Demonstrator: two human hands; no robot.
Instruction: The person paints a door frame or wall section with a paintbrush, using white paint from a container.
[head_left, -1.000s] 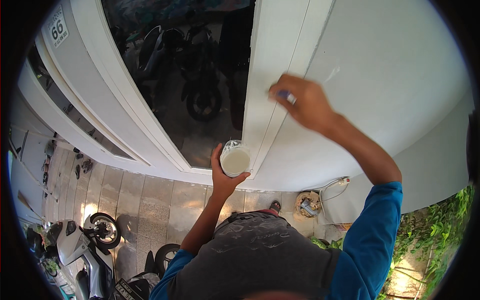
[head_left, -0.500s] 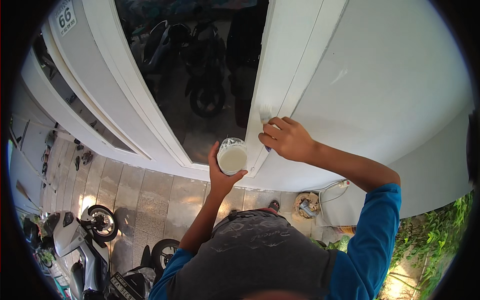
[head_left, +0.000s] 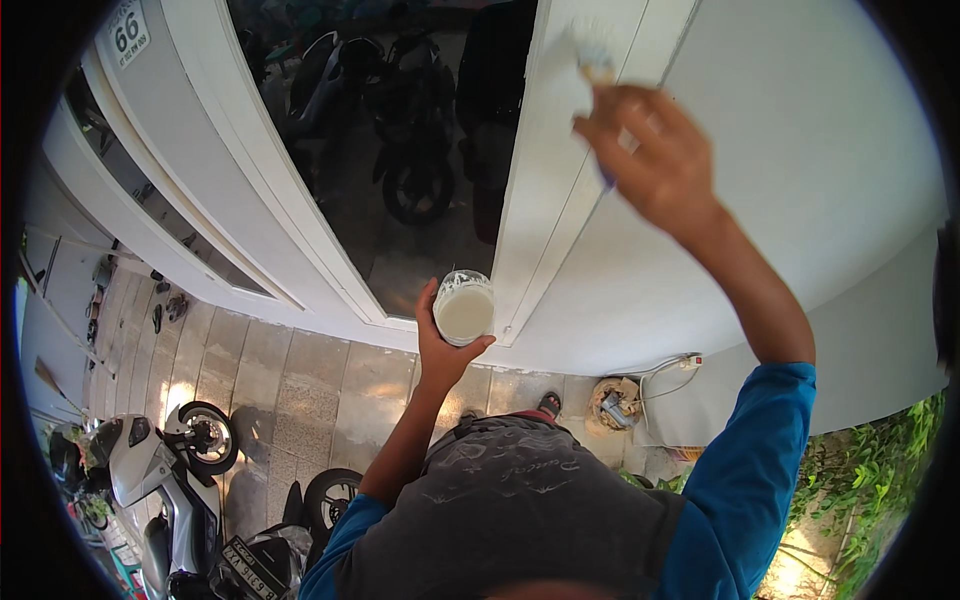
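My left hand (head_left: 446, 340) is wrapped round a clear plastic cup of white paint (head_left: 466, 312), held in front of the lower end of the window frame. Smears of paint coat the inside of its rim. In my right hand (head_left: 655, 150) is a paintbrush (head_left: 596, 66), gripped by its handle, most of which the fingers hide. The bristles meet or nearly meet the white window frame (head_left: 560, 130), high up and right of the dark glass (head_left: 400, 150). Hand and brush are slightly blurred by motion.
A pale wall (head_left: 800, 130) runs off to the right. Below it, a round container with odds and ends (head_left: 614, 404) stands on the paved floor (head_left: 300, 390) beside a white cable (head_left: 660, 372). Motorcycles (head_left: 165, 490) are parked at lower left. Green plants (head_left: 870, 490) grow at lower right.
My right hand has swept upward along the frame with the brush, from near the cup to much higher, and slightly to the right. My left hand holds the cup almost where it was.
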